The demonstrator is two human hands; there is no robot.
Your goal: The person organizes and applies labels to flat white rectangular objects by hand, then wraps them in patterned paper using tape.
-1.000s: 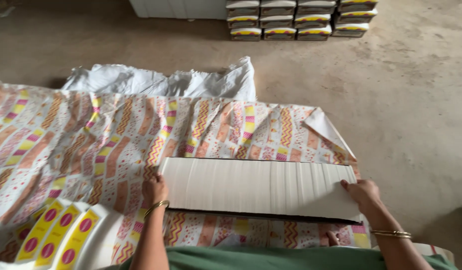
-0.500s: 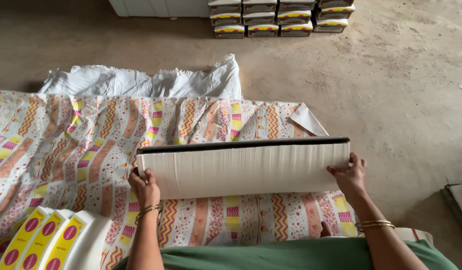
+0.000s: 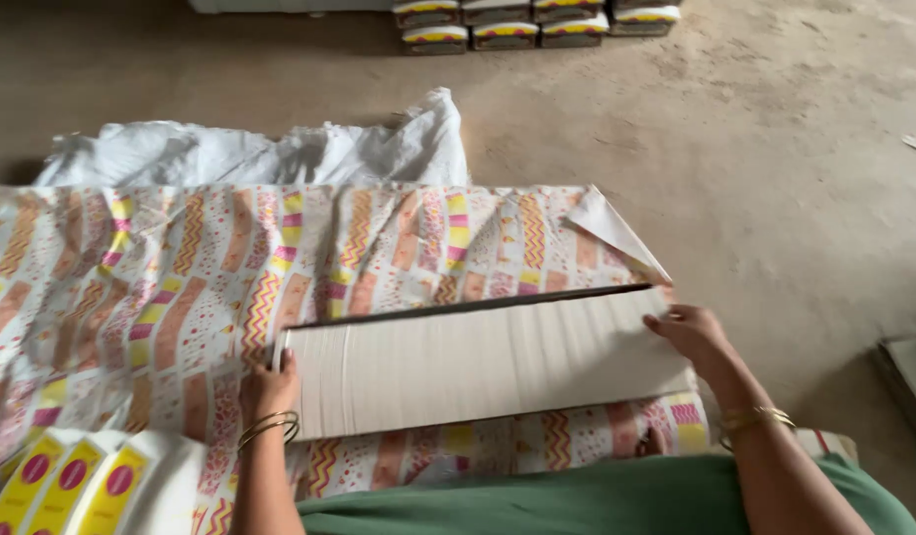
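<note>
Paper stack [image 3: 488,362], long and white, is clamped at its ends between the left hand [image 3: 268,388] and right hand [image 3: 694,335], above patterned sheets [image 3: 181,277]. Beyond lie a white sack [image 3: 260,154] and stacked boxes [image 3: 527,22].

The paper stack [image 3: 488,362] looked matt white; the patterned sheet [image 3: 181,277] was printed paper; the floor [image 3: 775,149] was rough concrete.

A bare concrete floor [image 3: 795,178] carries the patterned sheet [image 3: 181,287], a white sack [image 3: 250,154] and stacked packets [image 3: 537,22].
</note>
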